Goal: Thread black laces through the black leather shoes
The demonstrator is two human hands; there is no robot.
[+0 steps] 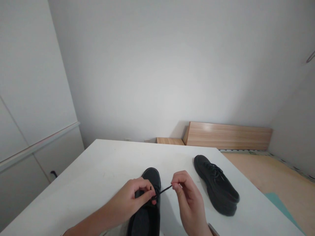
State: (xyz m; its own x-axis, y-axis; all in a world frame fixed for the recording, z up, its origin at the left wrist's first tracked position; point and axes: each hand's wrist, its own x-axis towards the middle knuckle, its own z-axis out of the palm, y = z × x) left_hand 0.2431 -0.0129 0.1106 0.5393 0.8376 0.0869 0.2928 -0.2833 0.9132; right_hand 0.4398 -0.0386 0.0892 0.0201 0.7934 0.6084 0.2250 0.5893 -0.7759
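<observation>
A black lace-up shoe (152, 177) rests on the white table in front of me, its toe pointing away. Over its lacing, my left hand (137, 195) is closed, thumb and index finger pinching the dark shoelace close to the shoe. To the right of the shoe, my right hand (188, 200) pinches a length of the shoelace (165, 190) between thumb and fingers. That stretch runs taut and slightly upward between the two hands. My left fingers partly hide the eyelets and any knot. The shoe's heel is cut off by the lower edge.
A second black shoe (216, 185), its lace tied in a bow, sits at the right of the white table (118, 157). Beyond stand a wooden headboard (228, 136) and a bed base (248, 164) with a teal piece (280, 205). White cabinets (36, 131) line the left.
</observation>
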